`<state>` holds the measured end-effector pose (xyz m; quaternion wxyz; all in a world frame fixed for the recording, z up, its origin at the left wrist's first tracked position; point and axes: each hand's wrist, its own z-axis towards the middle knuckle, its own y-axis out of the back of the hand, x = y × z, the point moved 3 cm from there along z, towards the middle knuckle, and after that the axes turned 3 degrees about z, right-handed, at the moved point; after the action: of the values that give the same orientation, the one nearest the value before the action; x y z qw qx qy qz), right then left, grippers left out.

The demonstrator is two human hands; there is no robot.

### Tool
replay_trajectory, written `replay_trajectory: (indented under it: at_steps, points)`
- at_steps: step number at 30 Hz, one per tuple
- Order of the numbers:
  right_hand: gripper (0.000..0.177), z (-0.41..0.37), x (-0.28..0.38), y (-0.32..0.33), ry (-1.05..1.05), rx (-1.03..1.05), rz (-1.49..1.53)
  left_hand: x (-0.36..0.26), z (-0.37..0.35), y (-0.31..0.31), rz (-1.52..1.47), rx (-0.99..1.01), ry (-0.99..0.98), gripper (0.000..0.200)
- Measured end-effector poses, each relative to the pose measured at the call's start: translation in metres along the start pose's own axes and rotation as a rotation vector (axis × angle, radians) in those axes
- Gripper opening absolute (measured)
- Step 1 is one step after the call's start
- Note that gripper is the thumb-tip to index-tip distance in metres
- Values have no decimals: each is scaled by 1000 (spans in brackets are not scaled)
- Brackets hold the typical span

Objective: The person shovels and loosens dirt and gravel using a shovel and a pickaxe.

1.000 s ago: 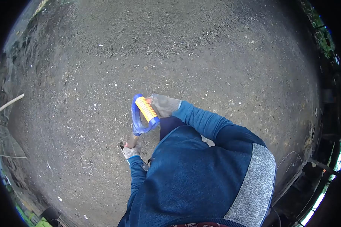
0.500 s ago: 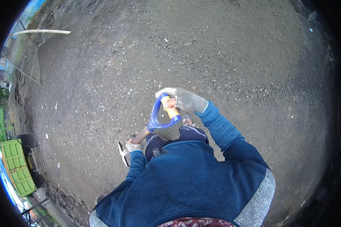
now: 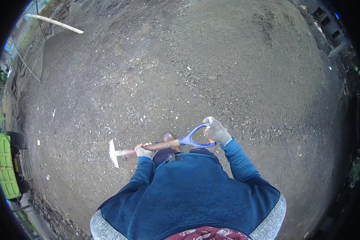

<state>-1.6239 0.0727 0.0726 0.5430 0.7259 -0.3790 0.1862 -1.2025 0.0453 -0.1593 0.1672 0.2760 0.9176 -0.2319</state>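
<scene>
- Grey-gloved right hand (image 3: 217,130), fingers gripping the blue handle (image 3: 185,140) of a shovel (image 3: 162,145).
- Left hand (image 3: 144,152), gloved, closed round the shaft (image 3: 164,145) near the blade (image 3: 113,153).
- Shovel crosswise before the body (image 3: 188,192).
- Green truck bed (image 3: 3,164) by the ground's (image 3: 228,72) left edge.

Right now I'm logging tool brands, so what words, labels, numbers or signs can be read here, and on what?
None can be read.
Shovel: no legible lettering; the orange on its grip is mostly hidden by the right hand.
Truck: any marking is too small or blurred.
Maroon cloth: pale pattern, no readable words.
</scene>
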Motion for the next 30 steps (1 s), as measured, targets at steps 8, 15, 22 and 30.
replay_trajectory:
  at_steps: [8,15,22,30]
  points:
    - [24,28,-38,-4,-420,-307,464,-15,51,-177,-9,248,71,14]
    - [13,66,-45,41,-605,-481,945,41,99,-326,143,265,221,16]
    - [16,170,-37,89,-576,-512,1127,38,148,-466,287,231,330,19]
    - [24,286,3,105,-627,-389,1469,32,177,-591,257,189,431,18]
